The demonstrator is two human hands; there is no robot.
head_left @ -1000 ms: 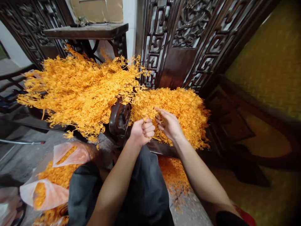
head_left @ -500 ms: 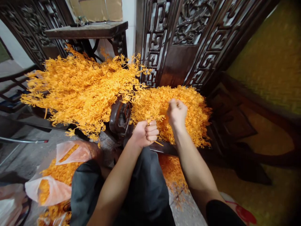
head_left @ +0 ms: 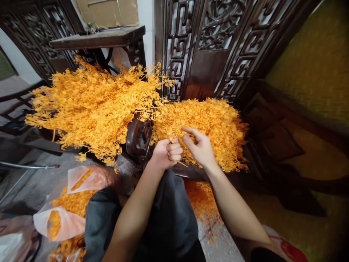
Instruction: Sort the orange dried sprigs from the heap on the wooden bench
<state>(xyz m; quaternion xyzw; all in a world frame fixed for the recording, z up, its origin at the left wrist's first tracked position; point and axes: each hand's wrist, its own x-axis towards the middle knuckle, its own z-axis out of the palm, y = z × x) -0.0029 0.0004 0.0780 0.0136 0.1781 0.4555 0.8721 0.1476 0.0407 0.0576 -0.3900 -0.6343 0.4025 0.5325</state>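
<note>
My left hand (head_left: 167, 154) is closed around the stem of an orange artificial flower sprig (head_left: 172, 136); its stem end pokes out below my fist and its small florets show above. My right hand (head_left: 198, 146) is just to the right, thumb and fingers apart, its fingertips near the sprig's florets. Whether they touch a floret I cannot tell. Behind both hands lies a heap of orange florets (head_left: 218, 123) on a dark wooden seat. Across the armrest, at the left, a larger bundle of orange flower sprigs (head_left: 92, 102) is spread out.
A carved wooden armrest (head_left: 139, 135) stands between the two heaps. On the floor at the lower left sits a plastic bag (head_left: 61, 220) of orange pieces. More orange pieces (head_left: 203, 200) lie beneath the seat. A dark wooden stand (head_left: 100, 40) bears cardboard at the back.
My right hand has come down and left from above the heap to the sprig, and its closed fingers have spread. My left hand keeps its hold.
</note>
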